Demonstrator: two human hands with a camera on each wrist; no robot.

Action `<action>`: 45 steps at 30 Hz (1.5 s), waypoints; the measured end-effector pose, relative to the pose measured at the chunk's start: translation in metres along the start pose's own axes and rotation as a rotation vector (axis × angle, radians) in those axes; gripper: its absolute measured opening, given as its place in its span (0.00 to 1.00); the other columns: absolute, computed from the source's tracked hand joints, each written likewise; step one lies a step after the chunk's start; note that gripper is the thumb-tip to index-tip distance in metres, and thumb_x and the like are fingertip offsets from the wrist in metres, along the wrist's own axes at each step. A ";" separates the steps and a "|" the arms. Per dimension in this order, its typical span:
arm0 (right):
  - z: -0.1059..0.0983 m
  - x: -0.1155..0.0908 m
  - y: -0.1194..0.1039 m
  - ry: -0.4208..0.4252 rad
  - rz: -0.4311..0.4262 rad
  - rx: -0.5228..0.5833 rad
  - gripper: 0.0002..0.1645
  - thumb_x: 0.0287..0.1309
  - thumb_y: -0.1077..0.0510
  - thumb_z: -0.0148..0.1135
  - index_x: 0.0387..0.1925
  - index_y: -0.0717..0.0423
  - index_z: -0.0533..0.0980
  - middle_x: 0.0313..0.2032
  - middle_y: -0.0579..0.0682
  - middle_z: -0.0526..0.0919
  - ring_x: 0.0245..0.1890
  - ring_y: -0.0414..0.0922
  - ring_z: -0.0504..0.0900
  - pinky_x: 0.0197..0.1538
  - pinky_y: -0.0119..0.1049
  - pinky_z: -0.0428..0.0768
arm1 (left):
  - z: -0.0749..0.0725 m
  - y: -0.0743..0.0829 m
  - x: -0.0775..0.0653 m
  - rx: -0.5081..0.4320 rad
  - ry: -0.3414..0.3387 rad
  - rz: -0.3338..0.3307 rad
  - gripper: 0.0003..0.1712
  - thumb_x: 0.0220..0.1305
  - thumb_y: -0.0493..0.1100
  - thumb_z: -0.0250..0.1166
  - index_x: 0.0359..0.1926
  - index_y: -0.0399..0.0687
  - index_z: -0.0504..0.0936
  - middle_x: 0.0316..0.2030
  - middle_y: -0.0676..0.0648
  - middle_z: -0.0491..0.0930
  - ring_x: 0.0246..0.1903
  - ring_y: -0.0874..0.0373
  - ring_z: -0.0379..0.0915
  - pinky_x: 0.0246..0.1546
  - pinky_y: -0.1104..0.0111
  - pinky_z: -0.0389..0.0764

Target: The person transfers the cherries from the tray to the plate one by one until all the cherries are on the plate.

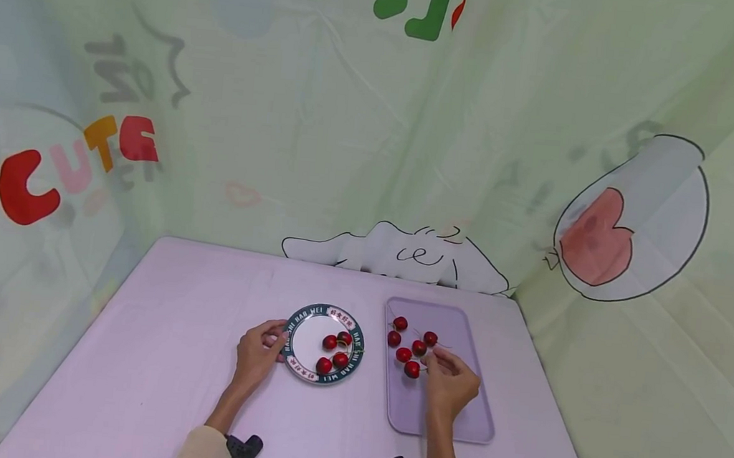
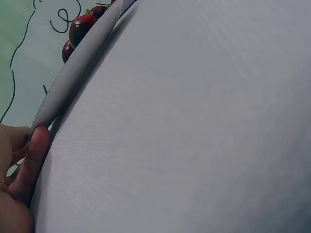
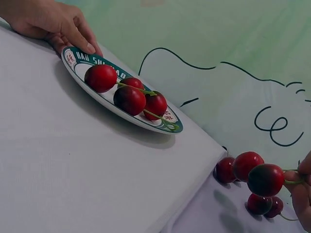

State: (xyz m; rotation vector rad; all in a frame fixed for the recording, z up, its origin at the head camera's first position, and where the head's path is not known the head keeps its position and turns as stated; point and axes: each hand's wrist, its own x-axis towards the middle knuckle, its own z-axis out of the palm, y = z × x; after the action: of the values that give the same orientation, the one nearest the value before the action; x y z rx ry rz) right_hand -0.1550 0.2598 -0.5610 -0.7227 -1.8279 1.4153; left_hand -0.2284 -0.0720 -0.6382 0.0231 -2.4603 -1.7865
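My left hand (image 1: 257, 353) grips the left rim of a round plate (image 1: 294, 371) with a dark green lettered border, thumb and fingers at its edge. Several red cherries (image 1: 324, 366) with green stems lie on the plate's right half. In the right wrist view the fingertips of my right hand (image 1: 452, 385) pinch green stems, with two cherries (image 3: 266, 180) hanging at their ends above the tray, their shadows below. Around them, more cherries (image 1: 400, 323) lie on the purple tray (image 1: 436, 418). The left wrist view shows the plate's pale underside (image 2: 80, 73) from the side.
The plate and tray stand side by side on a pale pink-white tablecloth (image 1: 156, 356). Behind the table hangs a printed curtain (image 1: 347, 148) with letters and drawings, and it also runs along both sides.
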 end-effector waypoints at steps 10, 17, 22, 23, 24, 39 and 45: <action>0.003 -0.002 0.003 -0.038 0.131 0.188 0.14 0.58 0.72 0.76 0.45 0.79 0.86 0.22 0.37 0.89 0.21 0.32 0.89 0.29 0.24 0.87 | -0.001 0.003 0.000 -0.003 -0.005 0.011 0.19 0.75 0.36 0.69 0.64 0.44 0.87 0.45 0.41 0.88 0.26 0.62 0.81 0.25 0.76 0.84; 0.002 -0.007 0.001 -0.065 0.216 0.225 0.17 0.61 0.70 0.77 0.49 0.78 0.85 0.25 0.42 0.92 0.24 0.35 0.91 0.33 0.27 0.90 | 0.000 0.001 0.000 -0.001 -0.007 0.013 0.19 0.75 0.36 0.69 0.64 0.44 0.87 0.45 0.41 0.88 0.25 0.63 0.81 0.24 0.76 0.83; 0.003 -0.009 -0.001 -0.096 0.260 0.279 0.18 0.61 0.72 0.76 0.49 0.81 0.83 0.23 0.41 0.90 0.24 0.36 0.91 0.33 0.28 0.90 | 0.000 0.001 0.000 -0.001 -0.009 0.011 0.19 0.75 0.36 0.69 0.64 0.44 0.87 0.45 0.41 0.88 0.24 0.63 0.81 0.24 0.76 0.82; 0.003 -0.009 0.000 -0.101 0.263 0.294 0.17 0.60 0.73 0.75 0.49 0.81 0.83 0.23 0.41 0.90 0.24 0.36 0.91 0.33 0.29 0.91 | 0.000 0.001 0.000 -0.003 -0.009 0.013 0.19 0.75 0.36 0.69 0.64 0.44 0.87 0.45 0.41 0.88 0.24 0.63 0.81 0.24 0.76 0.83; 0.004 -0.009 0.000 -0.107 0.261 0.307 0.17 0.60 0.73 0.75 0.49 0.81 0.83 0.24 0.41 0.91 0.24 0.36 0.91 0.34 0.30 0.91 | 0.000 0.001 0.001 -0.004 -0.010 0.017 0.19 0.75 0.36 0.69 0.64 0.44 0.87 0.46 0.41 0.88 0.24 0.63 0.81 0.25 0.76 0.83; 0.011 -0.013 0.003 -0.151 0.288 0.339 0.13 0.62 0.74 0.73 0.47 0.78 0.85 0.25 0.43 0.92 0.25 0.38 0.92 0.34 0.29 0.91 | -0.002 0.002 -0.001 -0.016 -0.008 0.025 0.19 0.75 0.37 0.70 0.64 0.43 0.87 0.45 0.40 0.88 0.23 0.64 0.81 0.25 0.76 0.83; 0.014 -0.018 0.001 -0.174 0.325 0.372 0.16 0.63 0.73 0.73 0.52 0.79 0.83 0.28 0.46 0.92 0.26 0.39 0.92 0.36 0.30 0.92 | -0.002 0.003 -0.002 -0.009 -0.012 0.016 0.19 0.75 0.36 0.69 0.64 0.43 0.86 0.46 0.41 0.88 0.24 0.65 0.81 0.25 0.75 0.84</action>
State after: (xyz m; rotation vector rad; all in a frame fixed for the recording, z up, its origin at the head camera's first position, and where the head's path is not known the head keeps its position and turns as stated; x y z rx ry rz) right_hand -0.1555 0.2380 -0.5675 -0.7417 -1.5507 2.0187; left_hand -0.2260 -0.0728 -0.6348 -0.0080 -2.4536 -1.7961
